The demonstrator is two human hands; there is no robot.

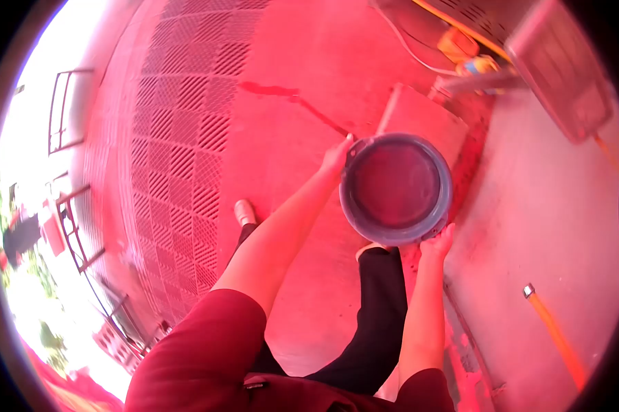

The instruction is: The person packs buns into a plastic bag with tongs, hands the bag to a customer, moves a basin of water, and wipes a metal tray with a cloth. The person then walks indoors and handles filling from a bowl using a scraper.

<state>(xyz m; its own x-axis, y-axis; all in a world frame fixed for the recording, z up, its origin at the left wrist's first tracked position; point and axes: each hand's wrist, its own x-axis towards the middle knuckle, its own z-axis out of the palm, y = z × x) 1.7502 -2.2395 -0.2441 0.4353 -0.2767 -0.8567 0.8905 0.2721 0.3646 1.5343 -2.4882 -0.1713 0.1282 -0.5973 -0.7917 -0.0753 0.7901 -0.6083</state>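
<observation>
A round grey-blue plastic basin (359, 218) is held out in front of me, its open top facing up. My left hand (336, 155) grips the lug on its far left rim. On the near right side, my right hand (438, 242) is closed on the rim. The fingers are partly hidden by the basin's edge. Inside, the bottom looks dark and smooth; I cannot tell whether liquid covers it.
A dark wet streak (268, 90) runs along the floor to a flat slab (426, 122) beyond the basin. An orange hose (555, 335) with a metal end lies at right. Ridged floor tiles (179, 151) stretch along the left. A plastic bin (560, 72) is at upper right.
</observation>
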